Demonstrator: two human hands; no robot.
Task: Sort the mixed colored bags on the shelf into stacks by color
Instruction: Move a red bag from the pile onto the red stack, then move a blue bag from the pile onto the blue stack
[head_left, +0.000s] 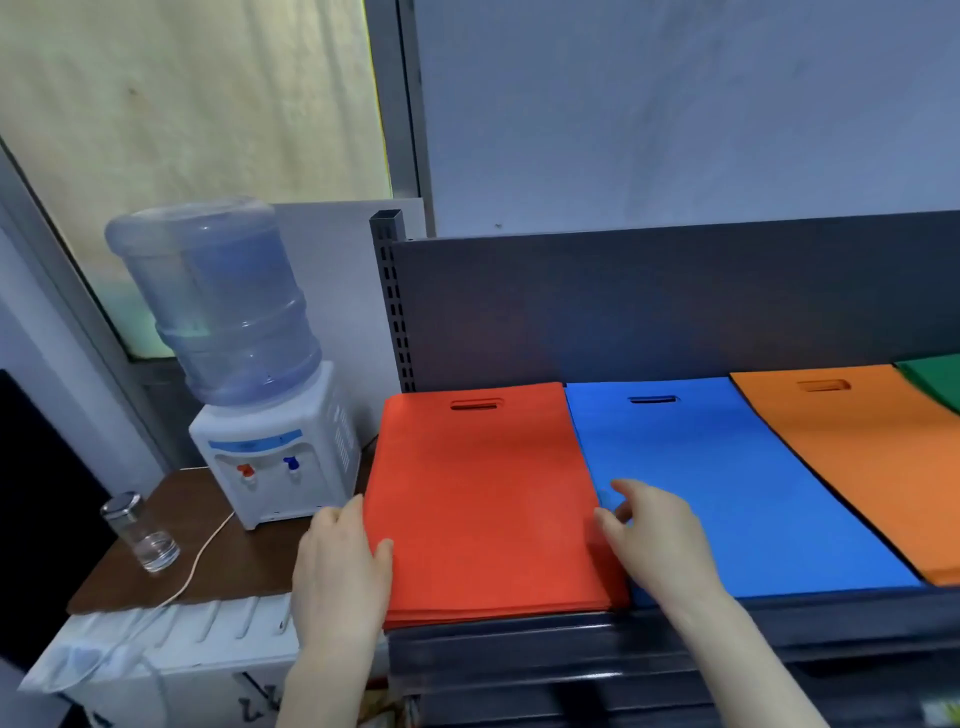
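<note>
Broadly, a dark grey metal shelf (675, 312) across the right side of the view, with an upright back panel and flat bags laid on it in a row of colour stacks, handle slots toward the back edge.

Second from the shelf's left end, the blue stack (753, 493), reaching from the back panel to the front edge. At the left end, just beside it, the red stack (483, 478), several layers showing at the front edge, its near left corner slightly past the shelf's corner. Right of the blue, the orange stack (857, 457), cut off by the picture's edge. At the far right near the back panel, a sliver of the green stack (935, 382), overlapping the orange one's corner.

Off the shelf's left end, a white water dispenser (270, 467) with a clear bottle (218, 301) upside down on top, standing on a brown side table (223, 561).

Left hand (337, 571) against the left edge of the red stack near the front corner: fingers straight along the side, thumb lying on the top bag, nothing clenched. Right hand (660, 545) resting over the blue stack, fingers relaxed and slightly bent, tips at the red stack's right edge, thumb raised; no grip visible.

On the side table's left part, a small clear glass (143, 535); a pale cord (200, 558) from the dispenser across the tabletop and over its front edge.
</note>
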